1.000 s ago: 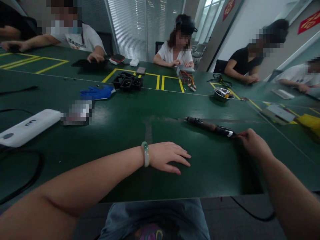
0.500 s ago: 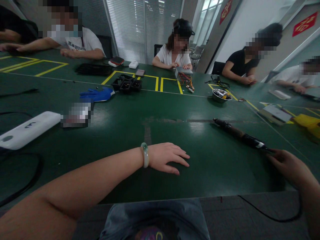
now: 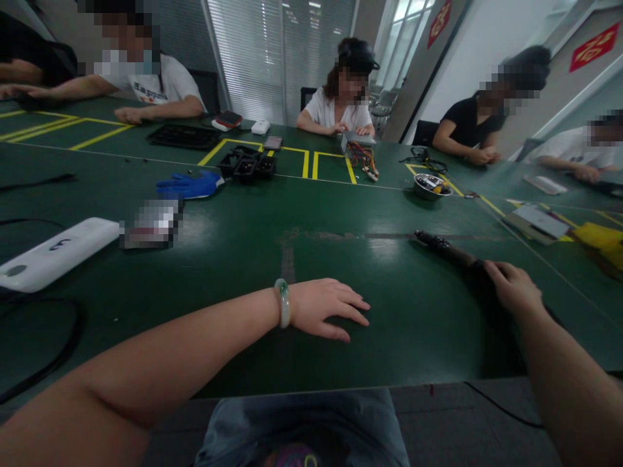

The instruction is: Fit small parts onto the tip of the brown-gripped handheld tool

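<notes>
My left hand [image 3: 325, 308], with a pale green bangle [image 3: 282, 303] at its wrist, lies palm down on the green table [image 3: 389, 344]. Its fingers are spread and hold nothing. To the right, my right hand [image 3: 516, 288] has its fingers closed around the rear part of a black electric screwdriver [image 3: 445, 250]. The screwdriver lies along the tabletop, its tip pointing to the far left. My hand hides its back end. A dark cord [image 3: 503, 410] hangs below the table edge on the right.
On the left are a white device marked 3 [image 3: 63, 253], a blurred-out flat item [image 3: 152, 222] and a blue glove [image 3: 189, 185]. Farther back stand black trays [image 3: 247, 163] and a metal bowl [image 3: 431, 188] with small parts. Several people sit across the table.
My right hand has moved left and forward from the screwdriver's cord end onto its body. The screwdriver's tip and my left hand have stayed nearly in place.
</notes>
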The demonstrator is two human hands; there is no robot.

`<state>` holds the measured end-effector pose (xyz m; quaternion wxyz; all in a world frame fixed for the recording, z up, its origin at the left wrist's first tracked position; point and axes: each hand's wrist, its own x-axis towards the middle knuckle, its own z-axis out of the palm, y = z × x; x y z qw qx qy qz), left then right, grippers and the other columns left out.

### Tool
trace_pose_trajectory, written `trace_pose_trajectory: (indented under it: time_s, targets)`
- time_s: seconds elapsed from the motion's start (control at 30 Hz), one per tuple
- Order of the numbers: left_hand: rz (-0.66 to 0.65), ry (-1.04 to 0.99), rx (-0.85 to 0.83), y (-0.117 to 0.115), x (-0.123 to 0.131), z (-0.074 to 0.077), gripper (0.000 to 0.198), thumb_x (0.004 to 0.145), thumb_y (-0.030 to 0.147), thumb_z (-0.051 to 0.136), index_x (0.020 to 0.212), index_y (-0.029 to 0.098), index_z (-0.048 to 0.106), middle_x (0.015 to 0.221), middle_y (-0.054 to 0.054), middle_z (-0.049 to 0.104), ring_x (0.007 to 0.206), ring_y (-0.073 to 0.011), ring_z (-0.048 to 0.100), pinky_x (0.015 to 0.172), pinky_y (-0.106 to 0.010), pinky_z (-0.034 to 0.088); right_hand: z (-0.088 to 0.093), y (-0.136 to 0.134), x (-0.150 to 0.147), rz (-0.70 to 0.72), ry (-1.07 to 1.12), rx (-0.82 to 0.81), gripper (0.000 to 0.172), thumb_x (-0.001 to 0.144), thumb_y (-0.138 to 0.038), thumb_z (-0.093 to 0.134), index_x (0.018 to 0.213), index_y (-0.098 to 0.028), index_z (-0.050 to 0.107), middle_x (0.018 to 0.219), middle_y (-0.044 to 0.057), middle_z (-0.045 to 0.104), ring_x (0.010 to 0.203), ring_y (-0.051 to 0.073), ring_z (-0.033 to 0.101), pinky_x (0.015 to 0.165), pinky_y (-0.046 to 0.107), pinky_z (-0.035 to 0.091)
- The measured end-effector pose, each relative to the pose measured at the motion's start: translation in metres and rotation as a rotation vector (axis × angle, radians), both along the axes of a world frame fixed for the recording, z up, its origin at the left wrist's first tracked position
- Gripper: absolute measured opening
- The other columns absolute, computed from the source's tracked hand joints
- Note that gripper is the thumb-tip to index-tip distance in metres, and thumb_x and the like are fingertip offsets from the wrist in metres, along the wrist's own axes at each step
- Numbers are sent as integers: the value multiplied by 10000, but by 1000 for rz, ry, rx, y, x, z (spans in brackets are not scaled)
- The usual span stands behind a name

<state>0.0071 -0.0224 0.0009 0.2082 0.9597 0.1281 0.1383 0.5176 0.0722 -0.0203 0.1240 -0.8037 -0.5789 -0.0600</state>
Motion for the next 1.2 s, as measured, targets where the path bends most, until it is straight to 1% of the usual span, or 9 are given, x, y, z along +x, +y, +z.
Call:
trace_pose_trajectory:
  time_s: [0.17, 0.4, 0.5, 0.6, 0.73, 0.87, 1.0, 1.1, 1.2]
  targets:
    - [5, -25, 10, 2, 3, -2, 472, 848, 407, 621, 1304, 314, 542, 1385, -46, 521, 1250, -247, 485, 1023, -421, 394, 3, 17, -51, 59, 152, -61, 522, 882, -624, 346, 1181, -273, 592, 1233, 185, 532, 1194, 305, 439, 881, 510, 282]
    - [49, -3, 67, 3, 5, -2, 470, 867, 416, 592, 1313, 284, 524, 1399, -50, 507, 1329, -250, 411, 1089, -442, 346, 9, 38, -183, 458, 199, 0, 487, 888, -608, 403, 1158, -248, 590, 1175, 103, 549, 1116, 278, 482, 939, 526, 300]
    - [248, -71, 186, 4, 3, 4, 423, 879, 302, 559, 1297, 248, 522, 1447, -53, 446, 1406, -247, 287, 1153, -479, 252, 10, 31, -257, 680, 220, 3, 473, 899, -587, 420, 1165, -233, 588, 1146, 102, 553, 1092, 268, 483, 945, 506, 302]
    - [591, -173, 296, 9, -3, 8, 519, 819, 123, 512, 1331, 189, 462, 1493, -86, 368, 1430, -248, 222, 1174, -508, 208, 11, 11, -321, 847, 240, -37, 412, 931, -526, 395, 1181, -250, 572, 1155, 86, 541, 1097, 249, 479, 954, 477, 303]
    - [843, -164, 326, 18, -12, 1, 708, 734, 68, 526, 1410, 129, 325, 1499, -155, 330, 1422, -287, 232, 1162, -544, 204, 9, -21, -375, 960, 306, -75, 380, 964, -428, 316, 1221, -236, 520, 1208, 85, 525, 1148, 234, 460, 1006, 485, 276]
    - [847, -89, 278, 21, -16, -5, 740, 748, 102, 547, 1433, 172, 275, 1515, -133, 311, 1385, -268, 319, 1138, -490, 264, 15, -41, -382, 1031, 418, -125, 495, 898, -261, 368, 1383, -163, 341, 1332, 128, 458, 1274, 225, 385, 1081, 459, 256]
    - [867, -48, 264, 22, -15, -4, 696, 785, 165, 570, 1419, 180, 283, 1502, -137, 327, 1289, -258, 449, 1048, -426, 378, 38, -48, -351, 925, 338, -27, 761, 782, -211, 512, 1467, -145, 187, 1441, 168, 316, 1311, 271, 357, 1076, 439, 320]
    - [890, -14, 268, 25, -15, -4, 552, 833, 226, 571, 1349, 187, 378, 1395, -112, 462, 1228, -250, 495, 1005, -415, 406, 52, -49, -320, 808, 152, -110, 465, 792, -296, 597, 1236, -189, 513, 1205, 135, 517, 1072, 289, 546, 935, 459, 434]
    - [880, 13, 294, 28, -15, -6, 430, 865, 271, 569, 1270, 182, 458, 1310, -96, 525, 1181, -248, 515, 976, -409, 414, 54, -50, -302, 759, -1, -344, 239, 754, -379, 696, 896, -203, 621, 921, 85, 597, 817, 254, 597, 737, 404, 479]
